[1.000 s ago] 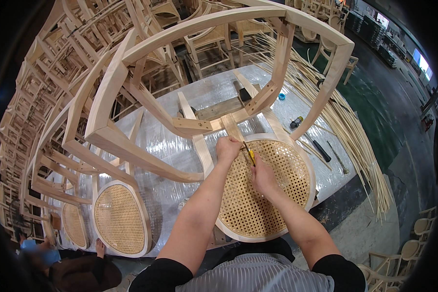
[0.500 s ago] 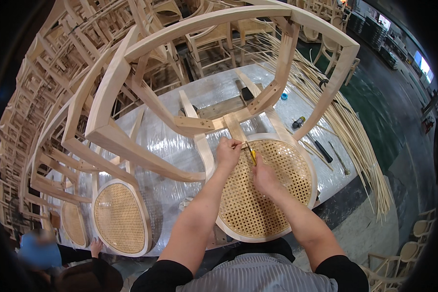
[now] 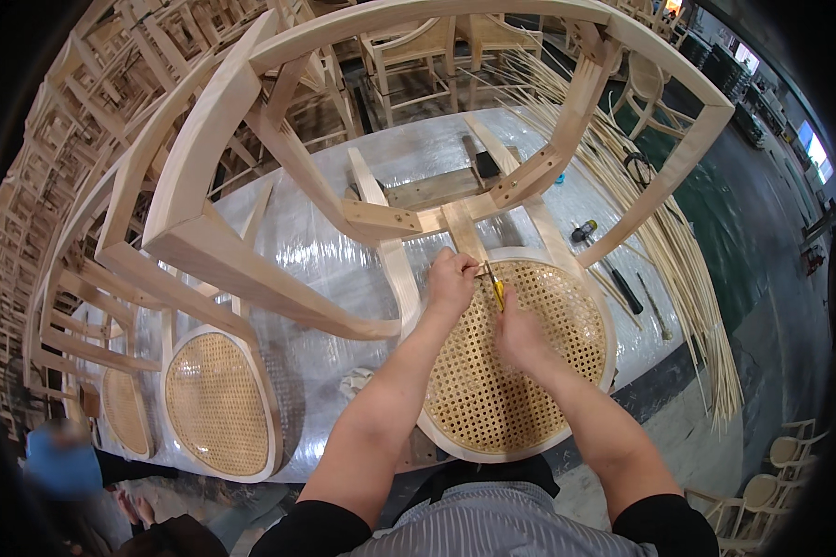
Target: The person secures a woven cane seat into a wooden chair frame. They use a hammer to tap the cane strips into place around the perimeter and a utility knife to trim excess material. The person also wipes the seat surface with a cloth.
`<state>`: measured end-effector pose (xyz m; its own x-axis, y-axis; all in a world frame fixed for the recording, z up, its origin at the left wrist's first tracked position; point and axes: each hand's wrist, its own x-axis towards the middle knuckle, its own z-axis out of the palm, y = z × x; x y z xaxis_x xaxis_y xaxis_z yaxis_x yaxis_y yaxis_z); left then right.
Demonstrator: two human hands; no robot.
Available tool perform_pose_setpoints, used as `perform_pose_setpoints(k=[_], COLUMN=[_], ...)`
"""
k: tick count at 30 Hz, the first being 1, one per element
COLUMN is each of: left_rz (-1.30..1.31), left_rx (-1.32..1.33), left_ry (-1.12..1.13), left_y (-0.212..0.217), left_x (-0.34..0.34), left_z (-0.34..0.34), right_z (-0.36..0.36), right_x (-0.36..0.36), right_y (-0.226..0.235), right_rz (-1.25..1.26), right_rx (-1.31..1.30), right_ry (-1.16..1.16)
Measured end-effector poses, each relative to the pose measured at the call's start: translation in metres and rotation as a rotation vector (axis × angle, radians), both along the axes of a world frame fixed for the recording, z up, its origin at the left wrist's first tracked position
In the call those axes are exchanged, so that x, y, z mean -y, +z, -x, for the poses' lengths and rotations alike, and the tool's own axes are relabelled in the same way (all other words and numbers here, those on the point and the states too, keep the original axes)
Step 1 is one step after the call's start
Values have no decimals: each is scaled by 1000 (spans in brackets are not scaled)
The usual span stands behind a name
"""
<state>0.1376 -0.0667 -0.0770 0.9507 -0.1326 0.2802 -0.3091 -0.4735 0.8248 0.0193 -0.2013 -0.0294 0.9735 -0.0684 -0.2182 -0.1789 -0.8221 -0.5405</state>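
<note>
A chair frame of pale wood lies upside down, its oval woven cane back [image 3: 478, 395] facing up in front of me. My left hand [image 3: 452, 280] is closed in a pinch at the far rim of that panel, where a wooden strut [image 3: 461, 230] meets it. Whatever lies between its fingertips is too small to make out. Just to the right, my right hand [image 3: 524, 336] grips a yellow-handled tool [image 3: 498, 291] with a thin dark blade. The blade's tip is close to my left fingertips, at the rim; whether it touches cannot be told.
A plastic-covered table [image 3: 316, 251] carries the chair. Long cane strips [image 3: 692, 297], a black-handled tool [image 3: 627, 291] and a metal rod [image 3: 655, 306] lie right. Another cane-backed chair [image 3: 221, 404] stands left, near a co-worker's hands [image 3: 135, 508]. Chair frames [image 3: 84, 158] crowd behind.
My view has shifted slightly. My hands stay at the panel's far rim, the tool still in the right one. The co-worker's hand has left the neighbouring chair's rim.
</note>
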Motion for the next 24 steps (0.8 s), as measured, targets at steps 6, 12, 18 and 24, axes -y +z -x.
perform_pose_setpoints(k=[6,12,18,24], left_rz=[-25,-92,-40,-67], left_rx=[7,84,-3,64], left_ry=[-7,-33,-25,-56], left_y=[7,10,12,9], left_x=[0,-5,1,-7], left_z=[-5,-6,-1,-4], right_z=[-4,-4,-13,-5], right_x=[5,2,22,-7], right_y=[-11,-9,7,-8], right_rz=[-20,-3,19,17], right_rx=[38,47,1,-82], right_ry=[2,5,112,-63])
